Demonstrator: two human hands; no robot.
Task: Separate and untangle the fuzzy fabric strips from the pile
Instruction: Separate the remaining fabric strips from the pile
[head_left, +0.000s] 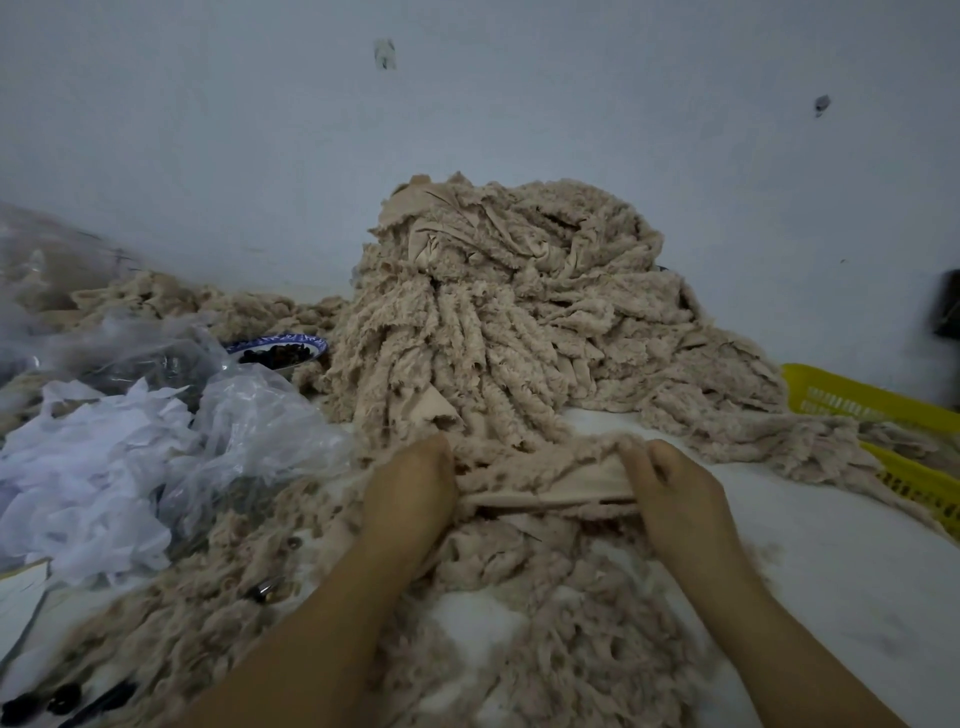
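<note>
A tall pile (519, 312) of beige fuzzy fabric strips rises against the wall in the middle. One strip (550, 493) is stretched level between my two hands in front of the pile, its smooth backing facing me. My left hand (405, 499) grips its left end, fingers curled under the fabric. My right hand (670, 493) pinches its right end. More loose strips (571, 623) lie tangled on the white surface under and between my forearms.
Crumpled clear plastic bags (249, 431) and white scraps (88, 467) lie at the left. A blue-rimmed bowl (280, 349) of dark pieces sits behind them. A yellow slotted basket (857, 400) stands at the right. Small dark objects (62, 699) lie at the bottom left.
</note>
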